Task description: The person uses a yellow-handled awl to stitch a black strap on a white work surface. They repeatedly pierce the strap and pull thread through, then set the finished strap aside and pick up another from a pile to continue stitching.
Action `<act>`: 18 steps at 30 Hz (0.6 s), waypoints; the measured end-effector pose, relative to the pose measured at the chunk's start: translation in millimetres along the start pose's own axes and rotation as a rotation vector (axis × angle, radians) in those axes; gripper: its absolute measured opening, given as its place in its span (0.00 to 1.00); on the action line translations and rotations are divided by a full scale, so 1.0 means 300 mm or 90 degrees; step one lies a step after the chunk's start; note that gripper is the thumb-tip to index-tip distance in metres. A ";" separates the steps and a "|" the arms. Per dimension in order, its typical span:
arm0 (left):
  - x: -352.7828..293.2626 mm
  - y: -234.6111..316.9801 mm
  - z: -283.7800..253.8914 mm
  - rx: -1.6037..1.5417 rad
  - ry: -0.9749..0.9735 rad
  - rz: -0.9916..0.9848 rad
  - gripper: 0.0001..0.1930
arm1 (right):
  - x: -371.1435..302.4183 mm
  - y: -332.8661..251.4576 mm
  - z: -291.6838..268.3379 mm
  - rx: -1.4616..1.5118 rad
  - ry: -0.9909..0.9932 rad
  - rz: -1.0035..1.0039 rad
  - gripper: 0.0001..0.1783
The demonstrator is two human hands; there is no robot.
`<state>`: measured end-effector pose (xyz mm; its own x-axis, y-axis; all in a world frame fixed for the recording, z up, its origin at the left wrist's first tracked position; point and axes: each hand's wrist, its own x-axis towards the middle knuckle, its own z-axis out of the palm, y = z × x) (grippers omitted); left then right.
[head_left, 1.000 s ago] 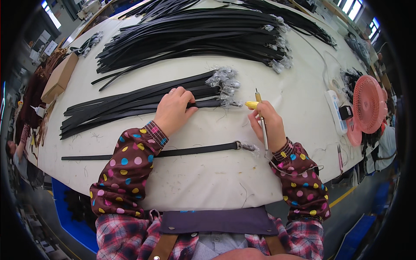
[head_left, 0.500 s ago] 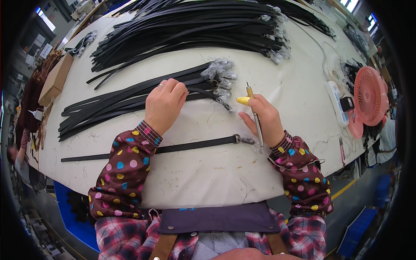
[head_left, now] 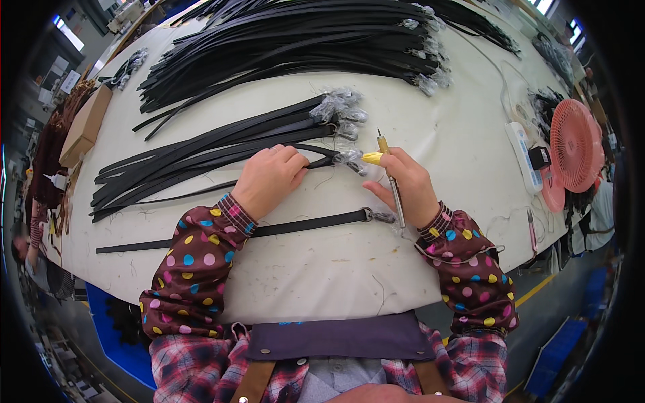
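Note:
My left hand [head_left: 272, 180] is closed on a black strap [head_left: 321, 162] at the near side of a small bundle of black straps [head_left: 195, 156]. That strap's right end carries hardware in clear plastic wrap [head_left: 349, 158]. My right hand [head_left: 412, 185] grips a slim metal pen-shaped tool [head_left: 397, 205] with a brass-coloured collar and thin tip pointing up and away. A yellow finger cover [head_left: 372, 158] sits on my right index finger, close to the wrapped end. A single strap [head_left: 309, 224] lies nearer me, passing under my left forearm, with a metal ring at its right end.
A large pile of black straps [head_left: 289, 47] lies across the far side of the white table [head_left: 322, 269]. At right are a pink fan [head_left: 575, 144], a white power strip [head_left: 524, 161] and cables. A cardboard box [head_left: 86, 127] stands at the left edge.
My left hand has moved right and slightly nearer me, drawing one strap away from the bundle's near side. My right hand with the tool has shifted slightly left.

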<state>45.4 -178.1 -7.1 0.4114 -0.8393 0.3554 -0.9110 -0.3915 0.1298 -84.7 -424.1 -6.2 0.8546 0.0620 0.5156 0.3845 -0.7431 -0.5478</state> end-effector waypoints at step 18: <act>-0.042 0.104 -0.046 -0.350 -0.115 -0.223 0.06 | 0.160 0.071 0.005 -0.107 0.073 -0.120 0.14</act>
<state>11.5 -174.4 5.3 0.6397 -0.7668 0.0528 -0.5865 -0.4426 0.6783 -34.9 -436.0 5.9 0.7248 0.1404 0.6745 0.4614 -0.8260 -0.3238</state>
